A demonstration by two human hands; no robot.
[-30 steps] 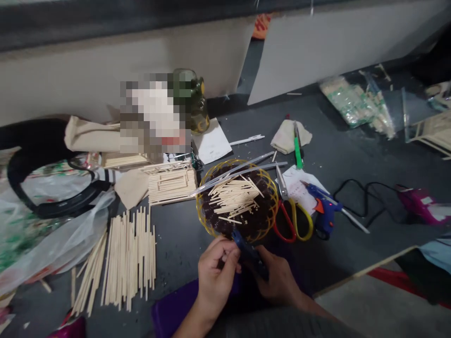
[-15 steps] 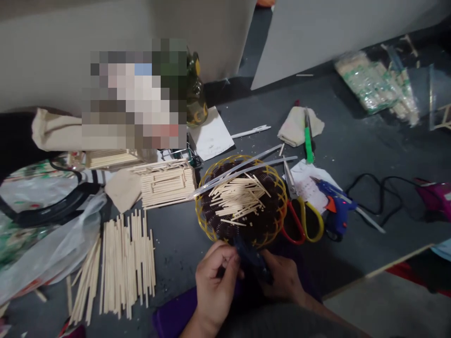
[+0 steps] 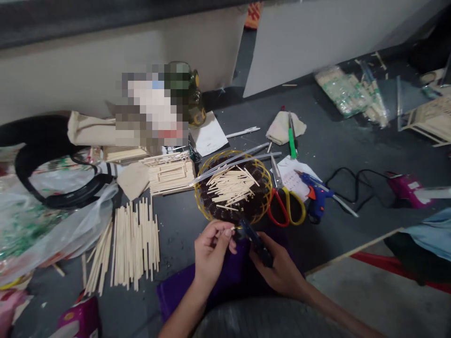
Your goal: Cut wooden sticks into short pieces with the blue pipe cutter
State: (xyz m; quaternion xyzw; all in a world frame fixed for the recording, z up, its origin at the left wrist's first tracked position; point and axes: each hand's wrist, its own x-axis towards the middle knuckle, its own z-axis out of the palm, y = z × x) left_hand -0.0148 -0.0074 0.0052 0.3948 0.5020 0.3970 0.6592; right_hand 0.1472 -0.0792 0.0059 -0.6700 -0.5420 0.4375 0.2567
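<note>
- Head view: the left hand (image 3: pixel 210 251) has thumb and forefinger pinched together on what looks like a stick (image 3: pixel 233 228), only its pale end showing.
- The right hand (image 3: pixel 276 265) has its fingers clamped round a dark tool (image 3: pixel 260 247), which lies just right of the stick, its long axis slanting from upper left to lower right.
- Both hands are by the desk's (image 3: pixel 181 230) near edge, at the basket's (image 3: pixel 198 204) near rim.
- Half a second ago tool and left fingertips seemed to touch; now a gap shows.
</note>
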